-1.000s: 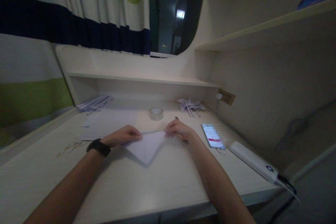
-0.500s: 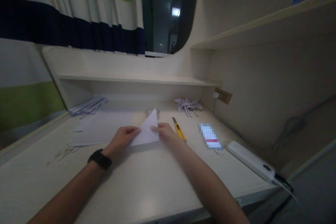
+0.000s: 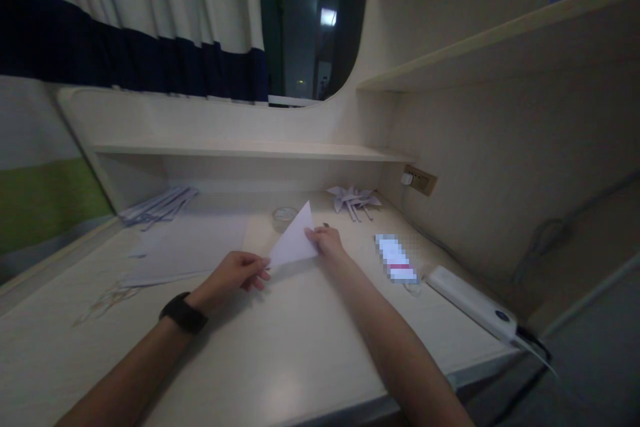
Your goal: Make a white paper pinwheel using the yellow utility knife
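A white sheet of paper (image 3: 295,243), folded into a triangle, is held up just above the desk with its tip pointing away from me. My right hand (image 3: 327,240) pinches its right edge between thumb and fingers. At the lower left corner, my left hand (image 3: 246,270) closes its thumb and forefinger on the paper, the other fingers curled loosely below. Behind the triangle lies a roll of clear tape (image 3: 285,215). The yellow cutter is almost wholly covered by my right hand, with only its tip (image 3: 326,225) showing.
White sheets (image 3: 190,243) lie at the left, with rolled paper sticks (image 3: 163,205) behind and thin strings (image 3: 107,297) in front. Paper pinwheels (image 3: 354,200) sit at the back right. A phone (image 3: 397,259) and a white power strip (image 3: 473,303) lie on the right.
The folded paper has shifted right and tilted. My left hand has slid down to its left corner, and my right hand now covers most of the cutter.
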Tool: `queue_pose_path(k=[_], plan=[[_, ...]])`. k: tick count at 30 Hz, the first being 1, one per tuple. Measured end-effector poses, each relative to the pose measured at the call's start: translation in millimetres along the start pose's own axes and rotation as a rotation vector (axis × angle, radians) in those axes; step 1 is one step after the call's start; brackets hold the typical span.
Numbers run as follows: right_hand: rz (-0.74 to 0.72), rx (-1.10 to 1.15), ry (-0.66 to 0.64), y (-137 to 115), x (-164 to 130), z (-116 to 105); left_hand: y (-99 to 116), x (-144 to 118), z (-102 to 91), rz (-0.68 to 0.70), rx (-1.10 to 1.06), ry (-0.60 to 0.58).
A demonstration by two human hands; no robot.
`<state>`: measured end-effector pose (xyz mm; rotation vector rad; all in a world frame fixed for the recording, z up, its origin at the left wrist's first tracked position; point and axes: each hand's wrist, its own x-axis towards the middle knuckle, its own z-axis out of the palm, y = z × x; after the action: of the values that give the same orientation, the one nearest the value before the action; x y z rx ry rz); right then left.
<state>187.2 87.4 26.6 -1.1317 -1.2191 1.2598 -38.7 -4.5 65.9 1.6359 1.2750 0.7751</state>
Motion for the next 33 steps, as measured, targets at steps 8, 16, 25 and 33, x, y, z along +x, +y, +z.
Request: queue_pose_path(k=[8,16,25,33], plan=[[-0.025,0.007,0.041,-12.6,-7.0,-18.6,9.6,-5.0,-14.4,0.019,0.031,0.029],[-0.022,-0.198,-0.483,-13.7,-27.4,9.9,3.7,1.2,-2.7,-0.038,-0.177,0.067],[-0.001,-0.086,-0.260,-14.4,-25.8,3.8,-8.8,9.1,-8.6,-0.052,-0.248,0.253],[-0.104,-0.300,-0.439,-20.6,-29.8,5.0,-17.2,12.9,-24.8,0.120,0.002,0.072]])
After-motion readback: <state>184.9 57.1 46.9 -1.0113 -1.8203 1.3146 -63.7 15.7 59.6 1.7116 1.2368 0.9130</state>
